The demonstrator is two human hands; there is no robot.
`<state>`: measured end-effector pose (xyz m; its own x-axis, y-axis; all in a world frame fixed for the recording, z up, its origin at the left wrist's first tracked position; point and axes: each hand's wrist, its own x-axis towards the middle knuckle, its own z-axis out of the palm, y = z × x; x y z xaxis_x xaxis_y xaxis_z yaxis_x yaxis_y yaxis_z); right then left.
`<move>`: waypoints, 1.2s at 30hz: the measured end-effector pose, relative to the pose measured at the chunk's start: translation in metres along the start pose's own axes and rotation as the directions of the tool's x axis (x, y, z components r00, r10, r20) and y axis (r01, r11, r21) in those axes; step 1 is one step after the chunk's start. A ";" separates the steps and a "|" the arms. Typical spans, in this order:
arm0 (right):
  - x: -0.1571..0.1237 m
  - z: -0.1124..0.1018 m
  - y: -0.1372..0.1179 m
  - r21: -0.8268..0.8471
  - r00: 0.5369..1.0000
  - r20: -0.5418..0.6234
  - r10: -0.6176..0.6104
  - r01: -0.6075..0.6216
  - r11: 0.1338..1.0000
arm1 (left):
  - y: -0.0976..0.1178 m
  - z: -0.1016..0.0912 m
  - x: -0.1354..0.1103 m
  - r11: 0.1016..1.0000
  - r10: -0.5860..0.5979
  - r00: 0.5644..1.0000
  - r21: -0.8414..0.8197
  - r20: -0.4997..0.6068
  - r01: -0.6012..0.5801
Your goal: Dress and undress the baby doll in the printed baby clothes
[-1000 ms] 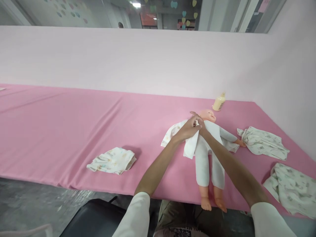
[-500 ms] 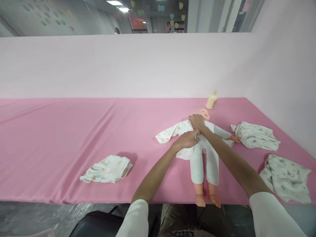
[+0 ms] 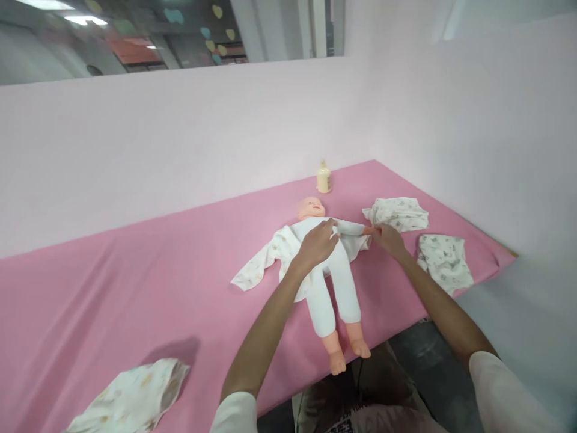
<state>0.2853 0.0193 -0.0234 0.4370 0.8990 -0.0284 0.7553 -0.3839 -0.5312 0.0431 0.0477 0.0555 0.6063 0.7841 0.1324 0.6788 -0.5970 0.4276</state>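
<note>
A baby doll (image 3: 312,262) with a white cloth body lies on its back, feet toward me. A white printed baby shirt (image 3: 285,243) is spread around its left-of-view arm and under its torso, one sleeve stretched out to the left. My right hand (image 3: 388,239) is closed on the doll's hand, holding that arm straight out to the right. Over the doll's chest is my left hand (image 3: 318,243), fingers slightly apart; whether it presses on the chest is hard to see. Part of the shirt shows below the outstretched arm.
A pale yellow pump bottle (image 3: 323,178) stands behind the doll's head. Folded printed cloth (image 3: 396,213) and another folded garment (image 3: 445,260) lie on the right. Printed baby pants (image 3: 130,397) lie front left on the pink-covered table (image 3: 189,288). White walls bound the back and right.
My view has turned to the right. My right hand has moved from the doll's chest to its outstretched hand and grips it. My left hand has shifted from the doll's side onto its chest.
</note>
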 end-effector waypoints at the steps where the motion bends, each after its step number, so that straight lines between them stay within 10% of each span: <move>1: -0.002 0.000 0.004 0.006 0.999 0.053 0.015 -0.016 1.000 | 0.007 0.013 0.019 0.995 0.083 0.995 0.044 0.060 -0.086; 10: 0.005 0.029 -0.004 0.136 0.981 0.177 -0.081 0.057 0.989 | 0.017 0.088 0.117 0.925 0.071 0.938 0.330 0.341 -0.190; 26: 0.057 -0.026 0.033 0.591 0.998 0.070 -0.003 -0.039 0.806 | -0.013 0.045 0.110 0.963 0.087 0.979 0.235 0.186 -0.130; 36: 0.038 -0.023 0.052 0.656 0.922 0.372 -0.103 -0.183 0.732 | -0.020 0.052 0.110 0.989 0.078 0.995 0.121 0.056 -0.084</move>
<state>0.3522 0.0290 -0.0327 0.1433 0.9472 -0.2867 0.1525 -0.3074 -0.9393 0.1179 0.1367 0.0146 0.6798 0.7244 0.1151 0.6702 -0.6772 0.3036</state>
